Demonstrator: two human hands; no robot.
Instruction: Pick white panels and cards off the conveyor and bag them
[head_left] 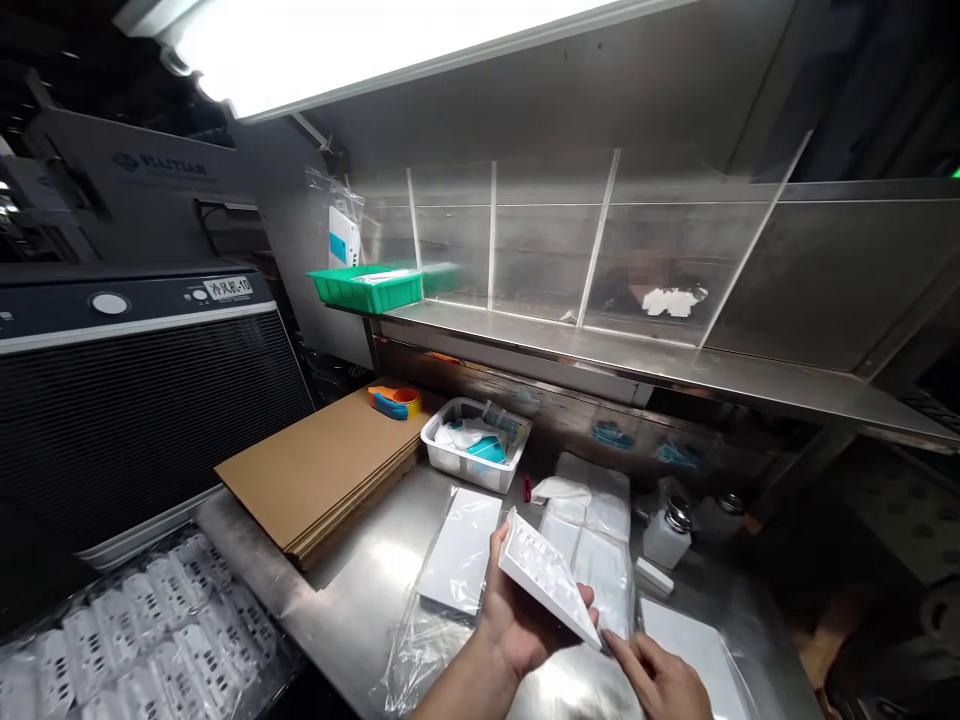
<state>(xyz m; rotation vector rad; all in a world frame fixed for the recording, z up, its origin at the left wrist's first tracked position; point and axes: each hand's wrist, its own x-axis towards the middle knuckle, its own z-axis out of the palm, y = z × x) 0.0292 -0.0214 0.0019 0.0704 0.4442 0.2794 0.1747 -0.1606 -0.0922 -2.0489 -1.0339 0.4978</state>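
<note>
- A brown cardboard stack [322, 460] lies at the left of the metal worktop [352, 575], with an orange and blue tape dispenser [391, 403] on its far end.
- Just beside the stack stands a white basin [469, 470] holding white and teal material.
- Two bottles [666, 540] with metal tops stand towards the right.
- Above runs a metal shelf [517, 335], a green tray [352, 295] at its left end and clear upright dividers [492, 235] along it.
- A bright lamp [375, 45] hangs overhead.
- Far left, a dark air cooler [150, 400] bears a white label [229, 289].
</note>
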